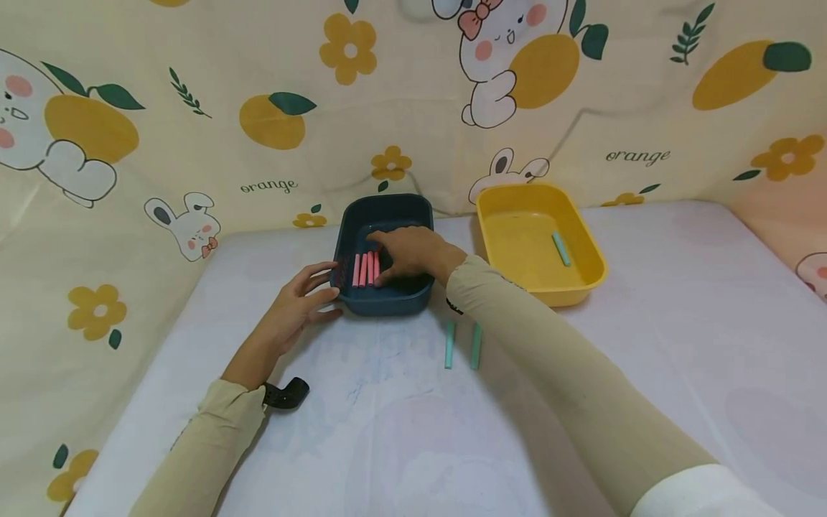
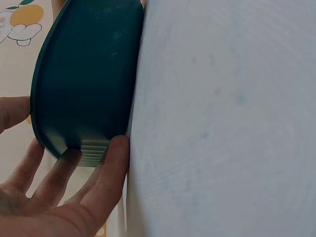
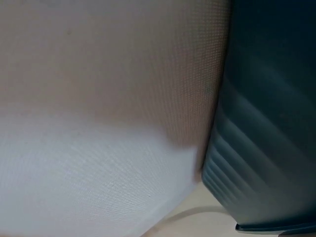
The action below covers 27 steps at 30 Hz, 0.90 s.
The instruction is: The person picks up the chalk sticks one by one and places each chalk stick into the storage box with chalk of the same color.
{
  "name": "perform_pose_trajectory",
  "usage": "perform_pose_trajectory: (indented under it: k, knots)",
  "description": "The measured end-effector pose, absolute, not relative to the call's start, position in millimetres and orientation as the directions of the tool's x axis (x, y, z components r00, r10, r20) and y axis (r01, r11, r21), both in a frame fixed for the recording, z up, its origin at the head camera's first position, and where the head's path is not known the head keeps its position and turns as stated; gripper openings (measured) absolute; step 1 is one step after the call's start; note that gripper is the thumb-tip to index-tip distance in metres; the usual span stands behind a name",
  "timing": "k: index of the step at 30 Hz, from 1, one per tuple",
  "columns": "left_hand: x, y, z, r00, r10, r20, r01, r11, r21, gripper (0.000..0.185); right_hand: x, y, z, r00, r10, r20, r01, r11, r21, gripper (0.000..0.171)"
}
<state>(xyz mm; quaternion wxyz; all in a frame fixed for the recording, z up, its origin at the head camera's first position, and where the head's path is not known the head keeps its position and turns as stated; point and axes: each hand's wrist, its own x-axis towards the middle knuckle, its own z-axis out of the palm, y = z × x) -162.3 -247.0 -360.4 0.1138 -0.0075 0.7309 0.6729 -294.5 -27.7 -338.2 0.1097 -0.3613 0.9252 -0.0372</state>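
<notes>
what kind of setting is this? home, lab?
Probably a makeshift tabletop set-up at home, not a lab: a cartoon rabbit-and-orange cloth backdrop, a white-covered table, and plastic sorting trays, dark blue and yellow.

A pale lilac table cover (image 1: 646,373) — behind it, a cream backdrop (image 1: 258,108) printed with rabbits, oranges, flowers.

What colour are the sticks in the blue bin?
Pink sticks; the head view shows them best.

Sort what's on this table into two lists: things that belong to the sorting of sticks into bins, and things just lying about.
In the job: dark blue bin; pink sticks; right hand in the bin; left hand at its side; yellow bin; green stick inside; two green sticks on the table.

Lying about: black strap.
</notes>
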Motion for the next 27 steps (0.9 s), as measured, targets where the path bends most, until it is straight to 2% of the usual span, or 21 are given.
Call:
perform_pose_trajectory:
  k: [5,12,20,27]
  knots:
    - [-164.2,-246.1,-359.3,-0.974,0.146,-0.171,-0.158,0.100,0.982,0.056,-295.7,-26.0,-337.0,-0.721,-0.670,-0.177,-0.651,0.742,-0.159,0.093]
    - [-162.8,-246.5,-362.2,-0.972,0.152,-0.181,-0.167,0.104,0.981,0.056,-292.7,-22.5,-336.6,-0.714,-0.688,-0.130,-0.647,0.719,-0.256,0.090]
    - [-159.6,-247.2,-364.9,-0.971,0.148,-0.190,-0.177,0.098,0.979,0.057,-291.4,-16.7,-338.1,-0.683,-0.730,0.030,-0.657,0.596,-0.461,0.079]
    - [-160.4,-246.3,-360.0,-0.972,0.128,-0.198,-0.187,0.098,0.978,0.058,-287.9,-6.9,-330.4,-0.637,-0.768,0.065,-0.682,0.522,-0.513,0.076]
